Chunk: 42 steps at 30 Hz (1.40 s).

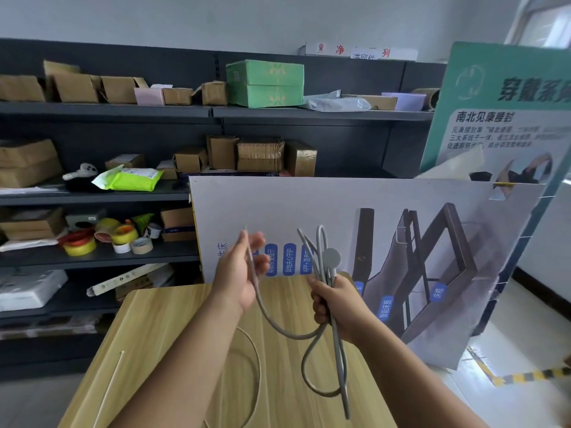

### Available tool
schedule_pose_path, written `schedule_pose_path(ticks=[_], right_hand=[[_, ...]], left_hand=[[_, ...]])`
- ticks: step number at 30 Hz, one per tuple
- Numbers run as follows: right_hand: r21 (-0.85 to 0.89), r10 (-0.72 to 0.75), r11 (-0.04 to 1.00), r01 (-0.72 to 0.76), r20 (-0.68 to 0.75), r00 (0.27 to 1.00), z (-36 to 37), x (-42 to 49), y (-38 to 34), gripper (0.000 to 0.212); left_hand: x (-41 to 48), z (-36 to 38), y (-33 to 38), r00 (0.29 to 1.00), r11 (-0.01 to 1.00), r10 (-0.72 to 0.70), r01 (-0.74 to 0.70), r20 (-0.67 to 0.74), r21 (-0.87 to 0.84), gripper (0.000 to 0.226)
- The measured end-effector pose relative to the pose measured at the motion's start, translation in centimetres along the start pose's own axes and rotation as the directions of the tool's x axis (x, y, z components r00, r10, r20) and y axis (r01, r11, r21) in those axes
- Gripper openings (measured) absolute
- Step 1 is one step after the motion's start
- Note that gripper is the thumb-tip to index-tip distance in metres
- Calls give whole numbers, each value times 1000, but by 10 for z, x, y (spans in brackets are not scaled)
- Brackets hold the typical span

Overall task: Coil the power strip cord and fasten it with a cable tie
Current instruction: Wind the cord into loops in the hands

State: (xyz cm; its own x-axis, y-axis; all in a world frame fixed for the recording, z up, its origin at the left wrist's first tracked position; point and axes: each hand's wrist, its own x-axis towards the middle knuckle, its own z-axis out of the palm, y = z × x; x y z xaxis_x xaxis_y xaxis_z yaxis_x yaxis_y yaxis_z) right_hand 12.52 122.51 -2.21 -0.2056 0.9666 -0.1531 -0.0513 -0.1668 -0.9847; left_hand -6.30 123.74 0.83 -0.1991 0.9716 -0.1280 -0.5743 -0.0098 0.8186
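Observation:
My right hand (332, 299) is closed around a bunch of grey cord loops (321, 366) held above the wooden table (160, 329). Loops stick up over the fist, and a round grey plug (330, 257) shows among them. Longer loops hang down below the fist. One strand of the cord (265, 310) sags across to my left hand (239, 273), which pinches it between thumb and fingers with its end pointing up. A thin pale cable tie (108, 390) lies on the table at the left. The power strip body is not visible.
A large printed board (401, 217) leans against the table's far edge. Dark shelves (102, 196) at the left hold cardboard boxes and tape rolls (80, 242). A green poster (506, 112) stands at the right. A pale thin cord loop (253, 372) lies on the table.

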Motion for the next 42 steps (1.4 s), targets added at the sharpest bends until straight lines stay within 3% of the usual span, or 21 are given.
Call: schedule_pose_path(ticks=[4,9,11,19,23,25,27,29,30,32,34,36,38,40,42], right_hand=[[86,21,996,-18,-27,999,-1,-2,7,19],[207,-48,975,77,-141,989,7,9,2,19],[205,-96,971,126,-150,984,13,10,-4,19],[206,-117,970,132,-84,990,28,1,-8,42],[143,-121,983,116,29,992,29,-6,-12,18],[91,-129,988,122,75,989,28,-10,-14,11],[111,-117,988,103,127,985,25,-11,-17,8],[178,-86,983,53,185,979,21,-10,-22,15],[217,-71,976,24,213,974,20,-10,-24,21],[239,-62,971,-1,258,964,18,-11,-28,29],[171,-78,985,34,257,963,14,-14,-29,31],[62,-102,994,92,197,975,13,-17,-28,23],[32,-125,992,123,93,988,11,-17,-22,18],[92,-133,987,132,1,991,7,-13,-18,18],[187,-129,973,136,-51,990,3,-9,-17,17]], left_hand=[[11,-16,8,995,996,62,-56,-75,69,38],[-35,0,-38,978,928,-48,-32,205,370,27],[-51,9,-56,969,911,-64,-41,238,411,26],[-60,6,-76,952,958,27,-111,305,263,39],[-53,-1,-81,976,964,92,-137,198,230,42],[-45,-8,-82,965,982,39,-85,260,169,52],[-38,-20,-84,927,994,-102,84,362,64,81],[-33,-29,-89,939,978,-160,109,304,178,87],[-29,-32,-93,967,940,-131,51,219,337,80],[-19,-38,-99,997,745,52,-77,58,663,53],[-9,-40,-96,968,555,251,-168,28,815,28],[-8,-40,-86,929,537,364,-270,69,800,17],[-15,-41,-79,914,583,394,-330,97,742,24],[-27,-39,-82,951,645,258,-301,170,703,49],[-36,-38,-98,950,662,-48,-200,307,722,57]])
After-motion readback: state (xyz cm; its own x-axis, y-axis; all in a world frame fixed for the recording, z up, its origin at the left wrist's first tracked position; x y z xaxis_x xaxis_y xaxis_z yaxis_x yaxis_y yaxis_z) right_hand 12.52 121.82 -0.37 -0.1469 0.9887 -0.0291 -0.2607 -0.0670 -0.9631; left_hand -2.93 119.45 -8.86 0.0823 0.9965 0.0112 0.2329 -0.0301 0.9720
